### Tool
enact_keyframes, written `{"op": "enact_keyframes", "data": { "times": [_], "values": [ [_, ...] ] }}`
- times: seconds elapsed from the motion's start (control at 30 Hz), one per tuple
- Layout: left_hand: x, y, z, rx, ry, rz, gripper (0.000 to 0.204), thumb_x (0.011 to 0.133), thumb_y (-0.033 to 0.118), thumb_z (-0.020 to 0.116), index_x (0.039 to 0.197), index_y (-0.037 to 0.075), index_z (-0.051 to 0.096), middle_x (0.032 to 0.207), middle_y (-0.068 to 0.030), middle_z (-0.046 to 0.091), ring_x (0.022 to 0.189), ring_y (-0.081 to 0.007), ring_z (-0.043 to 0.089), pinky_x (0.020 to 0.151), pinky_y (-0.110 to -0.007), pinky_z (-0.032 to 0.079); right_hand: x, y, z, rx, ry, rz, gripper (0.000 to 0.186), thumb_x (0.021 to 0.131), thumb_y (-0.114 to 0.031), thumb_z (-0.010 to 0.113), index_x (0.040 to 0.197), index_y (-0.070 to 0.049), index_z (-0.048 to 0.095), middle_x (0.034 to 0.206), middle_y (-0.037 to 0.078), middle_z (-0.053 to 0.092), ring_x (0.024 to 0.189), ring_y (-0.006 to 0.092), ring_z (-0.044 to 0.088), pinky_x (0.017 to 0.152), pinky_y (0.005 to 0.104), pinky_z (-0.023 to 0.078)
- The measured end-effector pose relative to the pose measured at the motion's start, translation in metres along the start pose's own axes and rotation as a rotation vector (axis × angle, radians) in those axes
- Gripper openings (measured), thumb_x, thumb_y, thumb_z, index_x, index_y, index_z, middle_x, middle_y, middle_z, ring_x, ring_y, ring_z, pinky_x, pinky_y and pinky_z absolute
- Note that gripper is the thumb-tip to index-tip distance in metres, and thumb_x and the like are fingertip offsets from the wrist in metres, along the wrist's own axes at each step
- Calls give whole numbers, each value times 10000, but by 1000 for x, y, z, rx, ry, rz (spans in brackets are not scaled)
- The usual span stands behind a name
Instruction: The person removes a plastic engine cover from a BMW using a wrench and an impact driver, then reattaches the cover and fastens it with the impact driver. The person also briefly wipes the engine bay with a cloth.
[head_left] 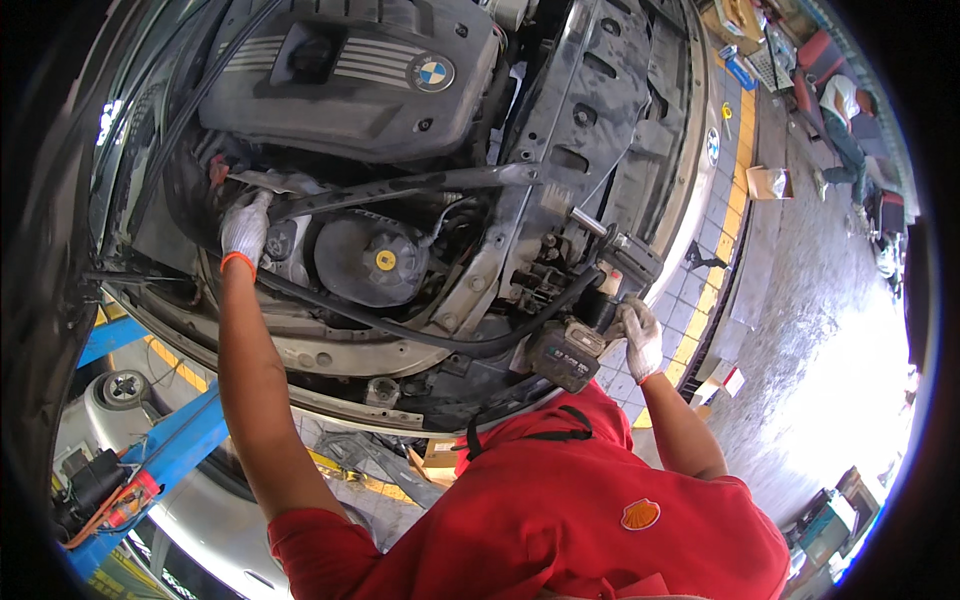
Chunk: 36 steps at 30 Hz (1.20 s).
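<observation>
My left hand [247,228], in a white knit glove with an orange cuff, reaches into the engine bay. Its fingers are bent at the end of a dark diagonal brace bar [420,184]; their tips are partly hidden, and what they pinch cannot be made out. Below the bar sits a round black reservoir [362,262] with a yellow-centred cap [386,260]. My right hand [640,338], gloved too, curls at the handle of a cordless impact wrench [632,262] above the car's front corner. The wrench's block battery [566,356] faces me, and a long silver socket [588,221] points inward.
A black engine cover [350,80] fills the far side of the bay. A black hose [440,342] curves along the near edge. Blue lift beams [175,450] and a silver car [215,530] stand at lower left. Cartons [770,183] and a seated person [848,135] are at right.
</observation>
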<state>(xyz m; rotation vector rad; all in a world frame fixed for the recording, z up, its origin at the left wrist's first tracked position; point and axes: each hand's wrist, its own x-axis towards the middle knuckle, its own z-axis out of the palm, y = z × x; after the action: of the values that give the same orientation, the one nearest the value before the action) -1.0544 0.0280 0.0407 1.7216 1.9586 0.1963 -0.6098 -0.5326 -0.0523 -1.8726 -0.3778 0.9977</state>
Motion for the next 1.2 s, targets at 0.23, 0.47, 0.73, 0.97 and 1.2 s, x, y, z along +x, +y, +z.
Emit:
{"op": "enact_keyframes", "data": {
  "times": [0.23,0.47,0.73,0.97,1.2],
  "values": [
    [3,-1,8,-274,28,-156,285,960,333,726,1048,67,777,748,-42,688,630,-172,620,575,-342,466,-3,-1,2,-48,53,1,385,1048,-219,621,1306,68,627,983,66,719,820,123,667,759,275,540],
    [-4,3,14,-128,102,-17,383,927,377,731,1055,20,777,880,-109,769,795,-266,712,742,-404,539,-2,0,3,43,43,23,362,1049,-221,621,1270,64,640,979,70,716,840,130,670,771,284,543],
    [10,-19,15,-217,120,-83,492,897,480,752,971,-6,767,824,-99,748,752,-252,683,736,-398,521,0,26,-12,-81,135,-66,352,1060,-259,607,1215,48,680,962,105,743,818,146,679,736,289,549],
    [-24,20,20,74,357,-38,642,856,537,781,1193,-8,743,1243,-228,727,1172,-372,683,963,-430,534,1,-108,-13,-157,119,-245,359,1084,-277,558,1124,43,717,985,138,763,701,161,687,608,261,528],
    [-25,9,1,150,78,22,532,1000,513,585,1330,108,689,1239,-230,713,1151,-393,683,975,-449,534,75,-260,128,-747,-236,-843,662,843,-115,760,1464,-36,545,1421,223,592,1306,413,558,1117,461,450]
  ]
}}
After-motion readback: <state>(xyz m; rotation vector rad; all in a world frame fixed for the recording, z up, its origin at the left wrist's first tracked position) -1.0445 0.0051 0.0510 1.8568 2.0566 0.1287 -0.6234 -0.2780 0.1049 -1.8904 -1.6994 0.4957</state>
